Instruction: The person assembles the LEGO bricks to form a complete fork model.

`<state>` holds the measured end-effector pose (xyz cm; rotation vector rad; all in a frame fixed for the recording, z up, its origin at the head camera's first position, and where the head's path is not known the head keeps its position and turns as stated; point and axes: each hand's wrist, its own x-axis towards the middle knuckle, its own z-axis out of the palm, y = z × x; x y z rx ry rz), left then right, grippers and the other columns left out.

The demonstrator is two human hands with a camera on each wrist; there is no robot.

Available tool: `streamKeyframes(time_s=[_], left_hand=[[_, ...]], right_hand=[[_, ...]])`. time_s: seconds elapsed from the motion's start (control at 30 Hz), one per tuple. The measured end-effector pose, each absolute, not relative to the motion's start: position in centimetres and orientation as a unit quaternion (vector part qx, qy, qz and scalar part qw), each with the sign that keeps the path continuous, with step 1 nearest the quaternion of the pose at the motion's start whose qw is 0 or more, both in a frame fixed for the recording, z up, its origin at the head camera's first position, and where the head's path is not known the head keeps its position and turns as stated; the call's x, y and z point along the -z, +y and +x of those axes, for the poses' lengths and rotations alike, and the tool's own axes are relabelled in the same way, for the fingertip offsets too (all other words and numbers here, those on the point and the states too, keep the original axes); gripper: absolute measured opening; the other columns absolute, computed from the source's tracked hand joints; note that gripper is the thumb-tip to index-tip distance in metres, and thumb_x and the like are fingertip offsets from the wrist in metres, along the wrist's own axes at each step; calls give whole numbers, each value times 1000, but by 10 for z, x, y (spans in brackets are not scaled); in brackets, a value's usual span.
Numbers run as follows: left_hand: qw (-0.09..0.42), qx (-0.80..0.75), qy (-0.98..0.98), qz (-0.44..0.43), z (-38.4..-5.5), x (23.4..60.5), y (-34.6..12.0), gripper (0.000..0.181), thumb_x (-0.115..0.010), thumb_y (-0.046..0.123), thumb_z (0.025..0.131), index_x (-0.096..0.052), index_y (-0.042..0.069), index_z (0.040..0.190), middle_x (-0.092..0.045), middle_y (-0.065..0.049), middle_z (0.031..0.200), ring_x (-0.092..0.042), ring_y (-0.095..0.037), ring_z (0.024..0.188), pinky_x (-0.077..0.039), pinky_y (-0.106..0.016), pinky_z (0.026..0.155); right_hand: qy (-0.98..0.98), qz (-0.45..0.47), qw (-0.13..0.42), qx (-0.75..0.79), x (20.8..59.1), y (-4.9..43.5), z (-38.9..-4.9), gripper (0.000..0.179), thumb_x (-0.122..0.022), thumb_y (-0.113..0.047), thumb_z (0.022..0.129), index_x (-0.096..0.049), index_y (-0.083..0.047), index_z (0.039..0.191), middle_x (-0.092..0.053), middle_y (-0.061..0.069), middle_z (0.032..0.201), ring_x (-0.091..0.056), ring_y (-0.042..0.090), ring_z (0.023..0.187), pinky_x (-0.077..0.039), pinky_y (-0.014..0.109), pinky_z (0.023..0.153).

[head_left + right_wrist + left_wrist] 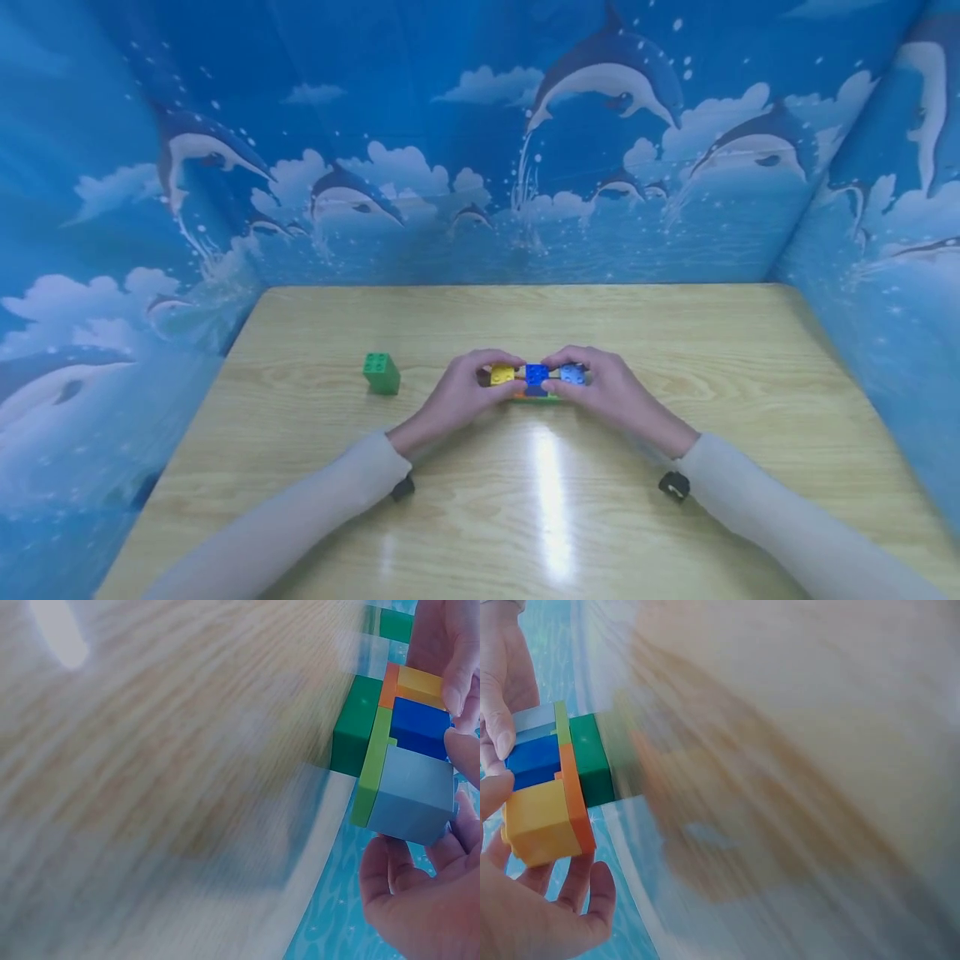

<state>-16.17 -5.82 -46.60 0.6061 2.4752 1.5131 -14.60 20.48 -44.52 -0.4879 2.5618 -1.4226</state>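
Both hands meet at a small structure of toy building bricks on the table. A dark blue brick (536, 377) sits in its middle, between a yellow brick (502, 374) and a light blue brick (572, 374). My left hand (467, 388) arches around the yellow brick, its thumb and index finger pinching the dark blue brick. From the other side my right hand (609, 385) curves around the light blue brick and pinches that same dark blue brick. Beneath these lie a thin orange brick (575, 799), a thin light green brick (372, 769) and a dark green brick (355, 724) at the bottom.
A green brick block (383, 375) stands apart on the wooden table (450, 517), left of the hands. Blue dolphin-print sheets (420, 208) enclose the table's back and sides. Dark wrist devices (674, 486) sit at both cuffs.
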Motion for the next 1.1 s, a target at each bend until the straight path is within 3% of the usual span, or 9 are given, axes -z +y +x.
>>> streamKeyframes(time_s=[0.2, 0.37, 0.63, 0.87, 1.1], left_hand=[[57, -491, 849, 186, -152, 467, -77, 43, -86, 16, 97, -73, 14, 138, -72, 3, 131, -66, -17, 115, -58, -41, 100], [56, -494, 851, 171, -144, 465, -89, 40, -81, 10, 98, -69, 8, 137, -73, -4, 127, -69, -21, 115, -57, -44, 102], [57, -466, 871, 148, -123, 471, -112, 36, -77, 11, 100, -67, 9, 135, -69, -7, 132, -69, -19, 111, -59, -38, 89], [76, -451, 886, 74, -102, 468, -141, 24, -76, 15, 99, -70, 9, 121, -69, 0, 108, -65, -17, 100, -56, -37, 86], [71, -488, 870, -22, -89, 467, -177, 18, -70, 12, 103, -56, 6, 112, -63, -10, 107, -61, -23, 93, -54, -29, 75]], right_hand=[[856, -168, 89, 481, 446, 200, -149, 32, -84, -22, 99, -77, -13, 129, -75, 7, 126, -70, 21, 97, -63, 34, 76], [863, -160, 86, 472, 444, 200, -150, 32, -84, -24, 99, -77, -14, 129, -74, 7, 128, -70, 23, 102, -63, 35, 79], [869, -144, 96, 464, 443, 204, -148, 31, -84, -25, 99, -77, -16, 129, -73, 5, 130, -69, 23, 106, -61, 36, 80], [867, -143, 105, 466, 442, 203, -148, 32, -83, -26, 100, -77, -15, 130, -72, 8, 132, -68, 23, 103, -61, 36, 77], [870, -144, 104, 460, 440, 204, -148, 31, -83, -25, 100, -77, -16, 129, -73, 7, 129, -68, 24, 103, -60, 41, 80]])
